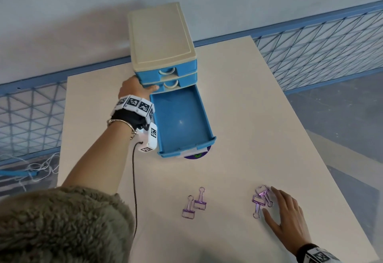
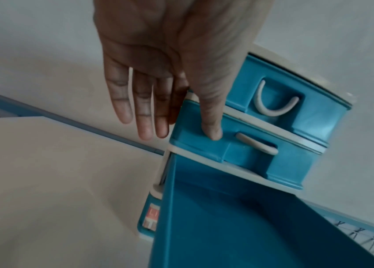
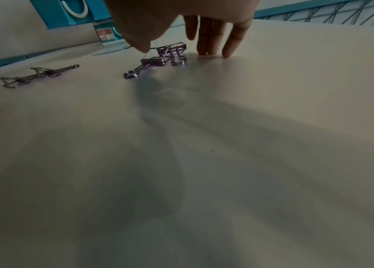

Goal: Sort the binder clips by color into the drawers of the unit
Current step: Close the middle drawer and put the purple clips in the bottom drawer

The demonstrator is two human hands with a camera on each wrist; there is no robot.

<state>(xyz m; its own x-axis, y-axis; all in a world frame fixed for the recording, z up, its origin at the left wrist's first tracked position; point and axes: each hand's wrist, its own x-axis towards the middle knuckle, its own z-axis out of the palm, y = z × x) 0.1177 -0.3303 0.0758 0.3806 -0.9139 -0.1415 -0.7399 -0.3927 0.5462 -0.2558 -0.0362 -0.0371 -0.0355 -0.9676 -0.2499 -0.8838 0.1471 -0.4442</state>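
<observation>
Edges: the unit [image 1: 163, 41] stands at the far edge of the surface [image 1: 259, 121], by a blue mesh rail [image 1: 323, 41]; bare surface lies between the open drawer and the clips, and to the right of the unit.
Drawers: top drawer [image 1: 165, 71] and middle drawer [image 1: 170, 83] are closed; bottom drawer [image 1: 181, 119] is pulled far out and shows only its blue floor.
Clips: four purple clips, all on the near surface, none in a drawer; left pair [image 1: 194, 203] touching each other, right pair [image 1: 261, 199] overlapping.
Left hand [image 1: 135, 87]: fingers straight, flat against the unit's left side, thumb on the middle drawer front; grips nothing.
Right hand [image 1: 287, 215]: spread over the right pair, fingertips on the surface beside it, thumb near it; not closed on a clip.
Views: left wrist alone shows a label [image 2: 151, 219] on the unit's base; right wrist shows the thumb [image 3: 140, 39] just above the nearer clip; contact unclear.
</observation>
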